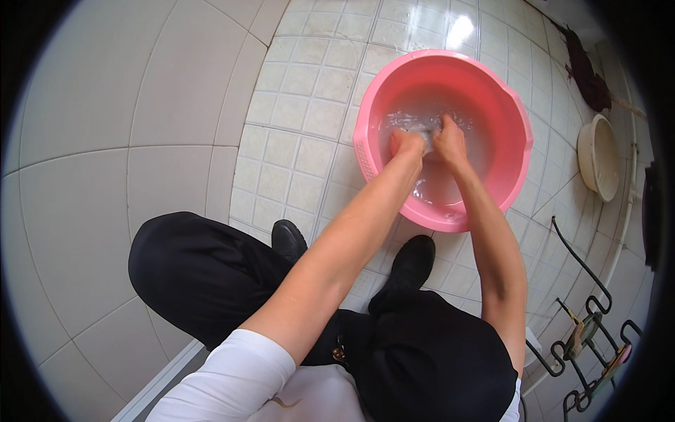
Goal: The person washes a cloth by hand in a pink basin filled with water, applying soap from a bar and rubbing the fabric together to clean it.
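A pink plastic basin point(369, 158) stands on the tiled floor in front of me, holding cloudy water. Both of my hands reach into it. My left hand point(407, 141) is bent at the wrist, its fingers down in the water near the basin's left side. Close to its right, my right hand point(449, 138) has its fingers curled downward at the water. Between the hands lies something pale and wet, perhaps cloth; the splashing water hides its shape and whether either hand grips it.
A cream plastic basin point(601, 158) leans by the right wall, below a dark red mop head point(585, 74). A dark metal rack point(585, 343) with small items stands at lower right. My black shoes point(414, 261) are just short of the pink basin. A tiled wall point(174, 105) rises at left.
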Tool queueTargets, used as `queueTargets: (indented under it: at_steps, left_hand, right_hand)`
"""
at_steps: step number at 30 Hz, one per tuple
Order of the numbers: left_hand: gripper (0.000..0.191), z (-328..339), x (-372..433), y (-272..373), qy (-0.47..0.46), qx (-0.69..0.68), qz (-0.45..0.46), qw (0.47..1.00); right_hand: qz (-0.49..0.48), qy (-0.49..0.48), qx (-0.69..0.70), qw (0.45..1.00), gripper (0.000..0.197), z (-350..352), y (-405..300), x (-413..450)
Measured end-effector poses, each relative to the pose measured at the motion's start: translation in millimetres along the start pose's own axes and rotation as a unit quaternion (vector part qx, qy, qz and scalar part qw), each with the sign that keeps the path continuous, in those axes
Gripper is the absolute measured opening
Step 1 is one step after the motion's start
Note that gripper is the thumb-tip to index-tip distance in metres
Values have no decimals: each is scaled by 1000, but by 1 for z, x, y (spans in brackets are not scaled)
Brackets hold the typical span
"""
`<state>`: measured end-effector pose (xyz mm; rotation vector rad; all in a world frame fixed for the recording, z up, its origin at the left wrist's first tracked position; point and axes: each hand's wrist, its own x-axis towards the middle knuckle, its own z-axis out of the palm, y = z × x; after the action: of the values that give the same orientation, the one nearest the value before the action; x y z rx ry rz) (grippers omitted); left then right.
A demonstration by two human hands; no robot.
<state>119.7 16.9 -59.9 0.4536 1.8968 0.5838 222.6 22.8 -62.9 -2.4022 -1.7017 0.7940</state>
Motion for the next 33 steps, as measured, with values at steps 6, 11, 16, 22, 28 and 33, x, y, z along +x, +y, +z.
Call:
queueTargets:
  at_steps: [6, 11, 16, 22, 28, 33]
  left_hand:
    - [40, -16, 10, 20, -62, -269, -42, 960]
    - [42, -29, -27, 38, -177, -388, -57, 903]
    - [44, -12, -57, 29, -233, -355, -19, 905]
    - [59, -30, -35, 15, -176, -375, -105, 904]
    - [55, -15, -44, 21, -182, -289, -62, 938]
    - [42, -9, -15, 2, -110, -181, -28, 977]
  right_hand:
    - [-173, 28, 346, 922, 31, -44, -27, -43]
    - [-282, 87, 228, 928, 33, -58, -71, -85]
    - [-135, 110, 206, 963, 34, -49, -5, -27]
    - [-197, 105, 265, 938, 38, -49, -67, -73]
    - [-46, 56, 134, 988, 50, -44, -1, 3]
    - [-116, 66, 21, 991, 50, -11, 22, 14]
